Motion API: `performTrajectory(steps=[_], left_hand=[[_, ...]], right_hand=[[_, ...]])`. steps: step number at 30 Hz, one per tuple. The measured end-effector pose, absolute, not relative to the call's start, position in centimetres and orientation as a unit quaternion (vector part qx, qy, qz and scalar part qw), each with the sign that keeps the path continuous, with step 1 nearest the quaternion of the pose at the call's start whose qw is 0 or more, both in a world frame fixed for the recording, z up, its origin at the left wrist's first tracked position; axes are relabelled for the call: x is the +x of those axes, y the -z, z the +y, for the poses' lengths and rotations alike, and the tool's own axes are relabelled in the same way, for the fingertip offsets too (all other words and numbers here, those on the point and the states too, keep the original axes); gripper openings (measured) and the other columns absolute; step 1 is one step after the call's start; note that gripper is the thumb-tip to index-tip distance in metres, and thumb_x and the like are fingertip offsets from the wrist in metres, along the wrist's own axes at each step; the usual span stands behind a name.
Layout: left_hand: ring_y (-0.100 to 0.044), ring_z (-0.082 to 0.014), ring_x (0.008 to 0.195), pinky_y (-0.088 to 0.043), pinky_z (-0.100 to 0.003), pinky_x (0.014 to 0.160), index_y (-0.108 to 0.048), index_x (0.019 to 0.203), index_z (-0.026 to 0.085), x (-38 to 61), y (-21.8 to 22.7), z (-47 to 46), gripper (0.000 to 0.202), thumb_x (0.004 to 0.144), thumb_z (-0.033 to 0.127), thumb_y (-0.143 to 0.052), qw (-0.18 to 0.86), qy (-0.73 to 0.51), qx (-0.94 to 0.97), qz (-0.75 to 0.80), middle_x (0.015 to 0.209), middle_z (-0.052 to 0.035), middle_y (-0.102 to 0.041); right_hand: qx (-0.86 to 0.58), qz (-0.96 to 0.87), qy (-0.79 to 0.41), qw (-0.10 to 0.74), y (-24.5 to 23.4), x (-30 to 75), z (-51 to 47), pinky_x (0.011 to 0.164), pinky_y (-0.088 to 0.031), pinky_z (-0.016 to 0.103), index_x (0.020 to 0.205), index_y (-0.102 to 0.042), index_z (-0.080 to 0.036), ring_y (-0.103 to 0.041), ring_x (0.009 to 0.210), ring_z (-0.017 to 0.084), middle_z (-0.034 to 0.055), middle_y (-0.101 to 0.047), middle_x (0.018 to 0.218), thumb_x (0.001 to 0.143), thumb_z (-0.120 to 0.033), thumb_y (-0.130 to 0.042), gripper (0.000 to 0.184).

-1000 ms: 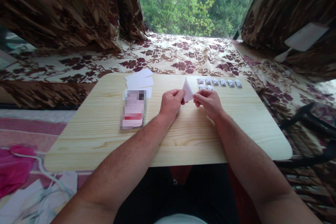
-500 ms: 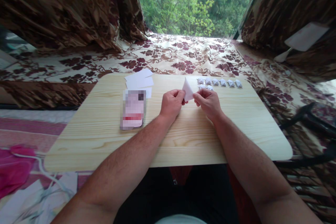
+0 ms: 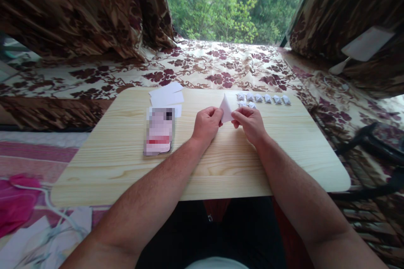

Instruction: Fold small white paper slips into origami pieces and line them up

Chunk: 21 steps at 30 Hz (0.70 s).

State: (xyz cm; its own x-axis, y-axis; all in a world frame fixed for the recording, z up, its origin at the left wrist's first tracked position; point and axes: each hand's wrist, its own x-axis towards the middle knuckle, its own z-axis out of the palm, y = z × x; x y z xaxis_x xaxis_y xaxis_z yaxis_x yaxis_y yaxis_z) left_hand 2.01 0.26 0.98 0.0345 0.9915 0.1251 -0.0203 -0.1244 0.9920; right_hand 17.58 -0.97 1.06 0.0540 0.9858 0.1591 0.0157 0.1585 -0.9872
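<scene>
A white sheet of paper (image 3: 226,110), folded to a point at its top, is held up between my two hands over the table. My left hand (image 3: 207,123) pinches its left edge, thumb on the near face. On the other side, my right hand (image 3: 249,122) grips the right edge between thumb and fingertips. Just beyond my right hand, several small folded white paper pieces (image 3: 268,99) lie in two rows, the nearer row partly hidden by that hand. Farther left rests a small stack of white paper sheets (image 3: 166,95).
A phone with a pinkish, blurred-out back (image 3: 160,131) lies left of my forearm on the light wooden table (image 3: 110,168). Behind the table runs a flower-patterned cloth ledge (image 3: 217,65) under a window. A white lamp (image 3: 368,44) stands at the right, a black chair-like frame (image 3: 375,185) below it.
The paper has tilted slightly between my hands, its peak shifting a little to the right. Both hands keep their pinch in nearly the same place.
</scene>
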Motion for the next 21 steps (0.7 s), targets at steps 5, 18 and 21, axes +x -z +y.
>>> performTrajectory(steps=[5,18,21], left_hand=[[-0.049,-0.0104,0.052,-0.036,-0.023,0.052,-0.062,0.062,0.017,1.91,-1.03,0.22,0.031,0.084,0.038,-0.059,0.470,-0.517,0.547,0.461,0.054,0.0010,-0.057],[-0.049,-0.0115,0.054,-0.037,-0.024,0.055,-0.061,0.063,0.018,1.72,-1.19,-0.07,0.035,0.088,0.042,-0.058,0.452,-0.491,0.589,0.455,0.056,0.0009,-0.058],[-0.048,-0.0119,0.054,-0.035,-0.025,0.053,-0.060,0.062,0.018,1.73,-1.32,-0.25,0.036,0.089,0.042,-0.057,0.452,-0.476,0.609,0.445,0.055,0.0010,-0.056]], right_hand=[[-0.479,-0.536,-0.428,0.548,-0.80,17.59,-0.86,0.048,-0.039,0.023,0.067,-0.067,-0.017,-0.051,0.046,0.009,-0.0014,-0.063,0.055,0.077,-0.037,-0.075,0.024],[-0.488,-0.528,-0.418,0.556,-0.93,17.31,-1.01,0.047,-0.037,0.023,0.066,-0.064,-0.018,-0.049,0.047,0.009,-0.0022,-0.061,0.053,0.077,-0.041,-0.075,0.028],[-0.489,-0.518,-0.428,0.555,-0.87,17.35,-0.94,0.047,-0.037,0.024,0.067,-0.064,-0.019,-0.050,0.047,0.010,-0.0025,-0.060,0.054,0.075,-0.044,-0.077,0.030]])
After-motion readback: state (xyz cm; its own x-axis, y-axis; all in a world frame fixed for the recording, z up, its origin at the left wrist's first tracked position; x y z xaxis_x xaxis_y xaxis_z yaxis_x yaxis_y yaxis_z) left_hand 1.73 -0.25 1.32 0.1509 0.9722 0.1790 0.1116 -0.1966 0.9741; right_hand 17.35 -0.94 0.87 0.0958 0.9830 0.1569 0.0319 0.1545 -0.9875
